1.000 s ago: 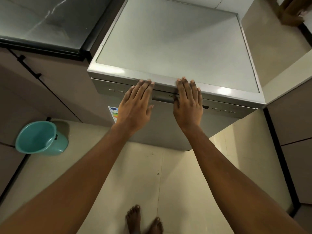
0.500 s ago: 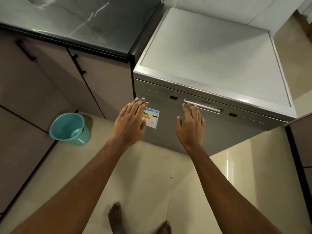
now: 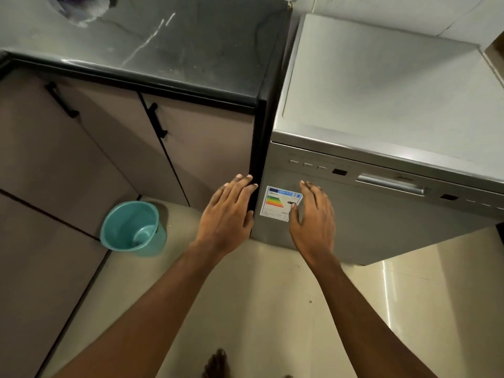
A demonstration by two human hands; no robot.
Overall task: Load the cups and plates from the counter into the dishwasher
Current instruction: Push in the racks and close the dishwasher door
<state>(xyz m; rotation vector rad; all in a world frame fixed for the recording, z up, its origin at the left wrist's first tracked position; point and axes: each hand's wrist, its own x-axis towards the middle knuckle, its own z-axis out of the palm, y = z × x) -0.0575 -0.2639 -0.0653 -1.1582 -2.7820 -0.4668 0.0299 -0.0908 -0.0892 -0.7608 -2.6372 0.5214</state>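
Dishwasher (image 3: 381, 230), door closed, just right of the dark surface (image 3: 169, 50); teal bucket (image 3: 131, 227) on the floor to its left. Left hand (image 3: 229, 216) and right hand (image 3: 313, 216) straight-fingered, empty, flanking the dishwasher's label (image 3: 279, 203).

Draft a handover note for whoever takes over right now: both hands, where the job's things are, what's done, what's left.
Left hand: open, empty, just left of the dishwasher.
Right hand: open, empty, by the energy label on the dishwasher door.
Door shut; no hand on its handle.
No cups or plates show on the visible part of the countertop.
Done: cannot tell what is loaded.
Left: check the rest of the counter; open the door if dishes remain.
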